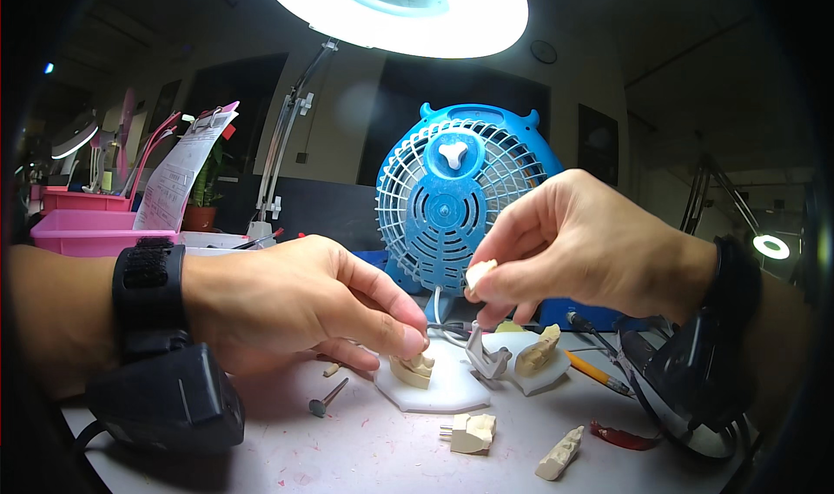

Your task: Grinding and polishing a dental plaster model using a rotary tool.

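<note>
– behind the pale, pink-flecked worktop (347, 446) stands a round blue fan with a white grille (447, 207), under a glowing white ring lamp (395, 33). where are the 2 hands?

– the right hand (569, 242) pinches a small cream plaster-like piece (480, 273) between thumb and fingers, raised above the worktop. the left hand (300, 298) has its fingertips at the top of a curved cream plaster-like model (413, 374) on a white angular slab (439, 398); i cannot tell whether they grip it or only rest there.

– how would these handle?

– light, stiff and dry, i'd judge, with thin edges that could chip. best to take the piece by its thicker sides, the model low on its walls.

– and which way do they point?

– the piece shows its free end to the left, its visible length rising slightly rightward; fingers hide the rest. the model's curved wall faces the person, its long axis partly covered. nearby, a cream block with metal pins (473, 435) lies pins leftward.
</note>
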`<state>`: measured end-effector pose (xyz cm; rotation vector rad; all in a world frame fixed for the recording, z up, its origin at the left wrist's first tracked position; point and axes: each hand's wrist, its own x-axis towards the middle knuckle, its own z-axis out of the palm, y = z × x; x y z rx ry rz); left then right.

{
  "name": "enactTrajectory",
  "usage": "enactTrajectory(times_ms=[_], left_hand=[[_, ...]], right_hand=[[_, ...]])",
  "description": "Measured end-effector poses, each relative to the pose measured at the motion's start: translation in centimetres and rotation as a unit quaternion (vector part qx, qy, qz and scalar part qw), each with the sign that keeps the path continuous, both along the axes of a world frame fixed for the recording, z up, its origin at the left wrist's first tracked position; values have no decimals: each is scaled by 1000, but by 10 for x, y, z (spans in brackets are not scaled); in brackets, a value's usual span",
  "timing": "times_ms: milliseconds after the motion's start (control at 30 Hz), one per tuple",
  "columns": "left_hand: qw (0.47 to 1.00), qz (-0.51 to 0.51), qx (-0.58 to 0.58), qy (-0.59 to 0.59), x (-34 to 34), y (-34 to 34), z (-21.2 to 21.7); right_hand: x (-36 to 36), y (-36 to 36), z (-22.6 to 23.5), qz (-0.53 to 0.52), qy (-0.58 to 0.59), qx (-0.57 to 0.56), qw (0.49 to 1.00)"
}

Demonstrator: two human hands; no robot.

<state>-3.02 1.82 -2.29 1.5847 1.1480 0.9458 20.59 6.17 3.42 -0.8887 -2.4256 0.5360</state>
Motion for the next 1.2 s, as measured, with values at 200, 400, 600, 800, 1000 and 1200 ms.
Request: enactTrajectory(times_ms=[200, 400, 600, 800, 1000, 1200], left_hand=[[990, -2, 56, -129, 0, -3, 14], [969, -22, 115, -219, 13, -13, 23], [970, -43, 115, -212, 24, -16, 18], [962, -58, 64, -258, 18, -13, 19], [939, -54, 36, -336, 11, -12, 17], [915, -106, 13, -389, 6, -12, 18]], right_hand=[[-4, 7, -4, 73, 127, -12, 989], [-2, 3, -12, 44, 154, -68, 985], [7, -5, -20, 102, 192, -147, 965], [4, -3, -20, 94, 230, -164, 955], [6, -13, -16, 103, 223, -129, 961], [4, -14, -16, 96, 227, -96, 964]])
